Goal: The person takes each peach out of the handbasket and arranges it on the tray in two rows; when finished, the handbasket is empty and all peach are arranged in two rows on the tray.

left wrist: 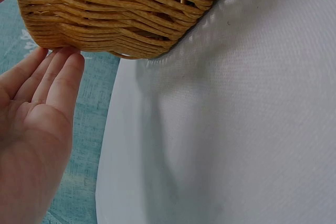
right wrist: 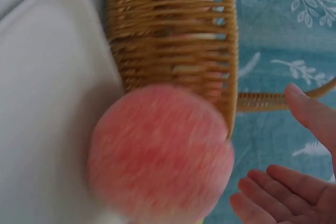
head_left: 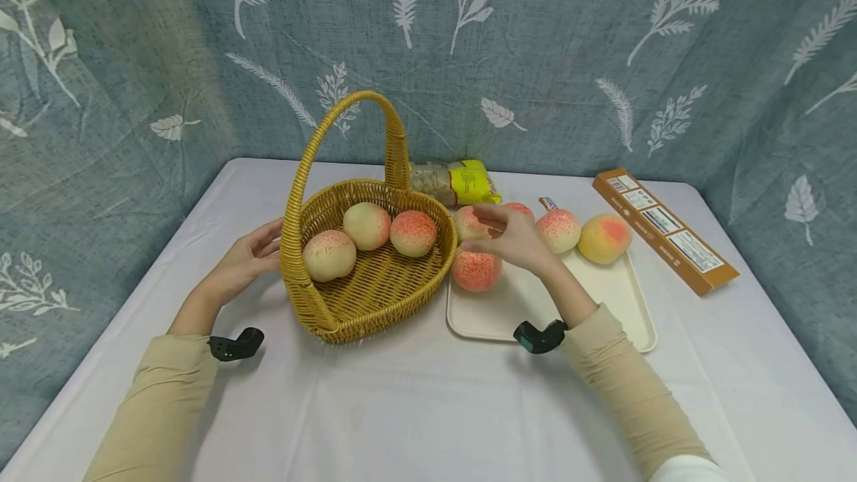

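A wicker basket (head_left: 375, 311) with a tall arched handle holds a pale peach (head_left: 329, 255), a cream peach (head_left: 367, 225) and a redder peach (head_left: 413, 233). Against its left side, the fingertips of my left hand (head_left: 242, 259) touch the woven wall, fingers fairly straight in the left wrist view. My right hand (head_left: 512, 240) hovers over the tray's left part, thumb and fingers apart with nothing between them. Below it, a red peach (right wrist: 160, 153) lies at the edge of the white tray (head_left: 535, 311). A peach (head_left: 471, 223) behind it is partly hidden by my right fingers.
More peaches lie along the tray's back: one (head_left: 518, 210) mostly hidden, a speckled one (head_left: 559, 230) and a yellow one (head_left: 605, 239). Behind the basket sits a yellow-labelled bag (head_left: 474, 181). A long brown box (head_left: 663, 229) lies at the right. A patterned curtain hangs behind.
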`<control>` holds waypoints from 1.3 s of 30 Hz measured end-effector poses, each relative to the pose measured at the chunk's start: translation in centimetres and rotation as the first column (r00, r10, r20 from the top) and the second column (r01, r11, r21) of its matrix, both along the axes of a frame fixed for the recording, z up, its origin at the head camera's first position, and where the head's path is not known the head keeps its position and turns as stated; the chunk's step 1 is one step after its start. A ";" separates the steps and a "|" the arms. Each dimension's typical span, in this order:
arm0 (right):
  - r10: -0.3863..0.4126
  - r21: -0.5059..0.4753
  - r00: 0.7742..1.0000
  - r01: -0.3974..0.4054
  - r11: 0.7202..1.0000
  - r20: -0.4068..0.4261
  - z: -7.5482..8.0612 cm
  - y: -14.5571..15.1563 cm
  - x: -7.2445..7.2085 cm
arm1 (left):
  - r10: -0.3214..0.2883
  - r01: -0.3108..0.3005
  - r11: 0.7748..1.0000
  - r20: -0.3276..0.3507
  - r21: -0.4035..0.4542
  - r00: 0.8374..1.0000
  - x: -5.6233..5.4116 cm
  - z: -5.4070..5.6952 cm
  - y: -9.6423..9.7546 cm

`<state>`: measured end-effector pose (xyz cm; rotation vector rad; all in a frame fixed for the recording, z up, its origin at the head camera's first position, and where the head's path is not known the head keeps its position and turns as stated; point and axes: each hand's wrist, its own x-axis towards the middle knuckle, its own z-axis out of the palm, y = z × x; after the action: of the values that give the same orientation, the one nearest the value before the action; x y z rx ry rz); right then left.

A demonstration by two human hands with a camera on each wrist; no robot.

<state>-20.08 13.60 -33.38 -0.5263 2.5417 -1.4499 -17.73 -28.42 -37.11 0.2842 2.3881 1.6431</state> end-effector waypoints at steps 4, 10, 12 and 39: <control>0.040 0.010 0.999 -0.040 0.999 0.021 0.5 -1.8 -0.6 | 0.004 -0.004 1.000 0.005 0.000 1.000 0.1 0.0 0.0; 0.068 0.046 0.996 -0.070 0.996 0.050 1.0 -4.1 -1.9 | 0.007 -0.007 1.000 0.006 0.001 1.000 0.1 -0.1 -0.1; 0.077 0.047 0.994 -0.081 0.996 0.071 1.1 -4.8 -2.3 | 0.008 -0.008 1.000 0.006 0.002 1.000 0.1 -0.1 -0.1; 0.078 0.577 0.991 -0.125 0.807 0.105 1.5 -11.4 -5.5 | 0.003 -0.003 1.000 -0.003 0.027 1.000 0.2 0.2 0.2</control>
<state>-25.57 2.20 -31.84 -0.4733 2.6526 -0.5707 -17.48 -28.23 -36.91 0.2884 2.3711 1.6782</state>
